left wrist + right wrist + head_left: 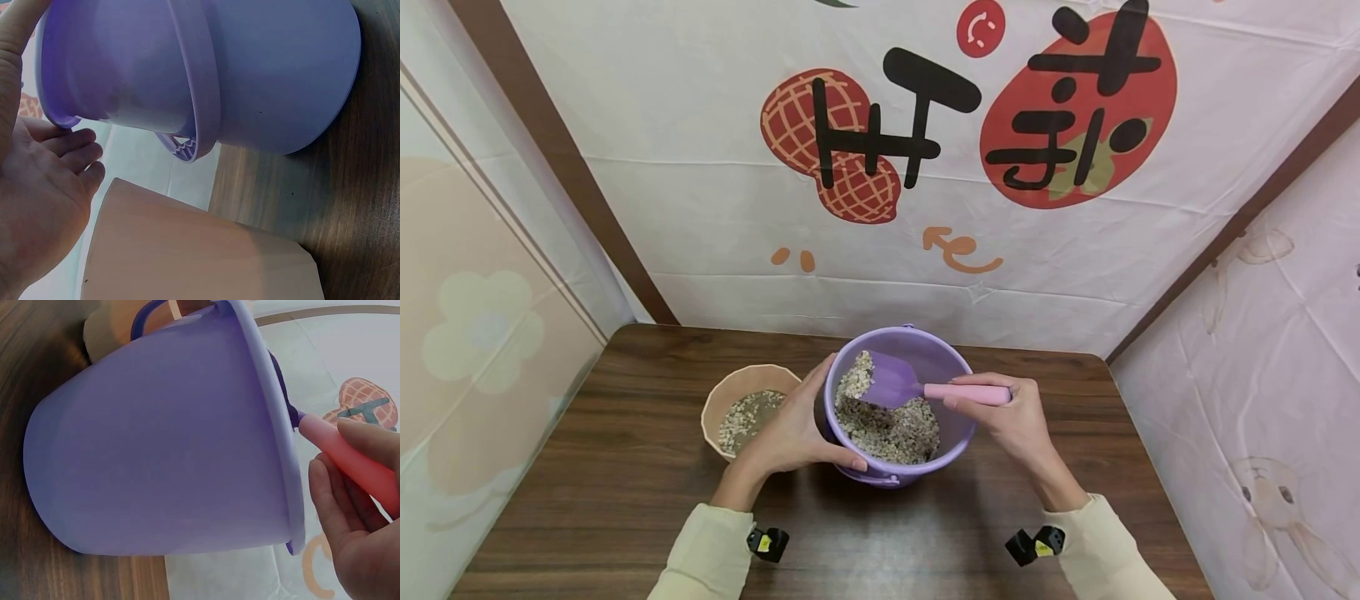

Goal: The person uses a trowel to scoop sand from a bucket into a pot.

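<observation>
Gravel-like grain (891, 433) is heaped in one purple bucket (951, 429), tilted toward the person on the wooden table (625, 467). One scoop (891, 382), purple blade and pink handle, is dug into the grain; its handle is pinched by the right hand (1011, 412), fingers curled round it. The bucket's near rim is cupped by the left hand (793, 429), thumb hooked over the edge. One beige pot (718, 404) with some grain stands just beside, at the left. Two hands, two containers counted.

- dark wood-grain bench (625, 467);
- white backdrop cloth (715, 217) printed with peanut (831, 150) and strawberry (1075, 108);
- pastel flower panel (475, 333) left; rabbit-print cloth (1277, 375) right
</observation>
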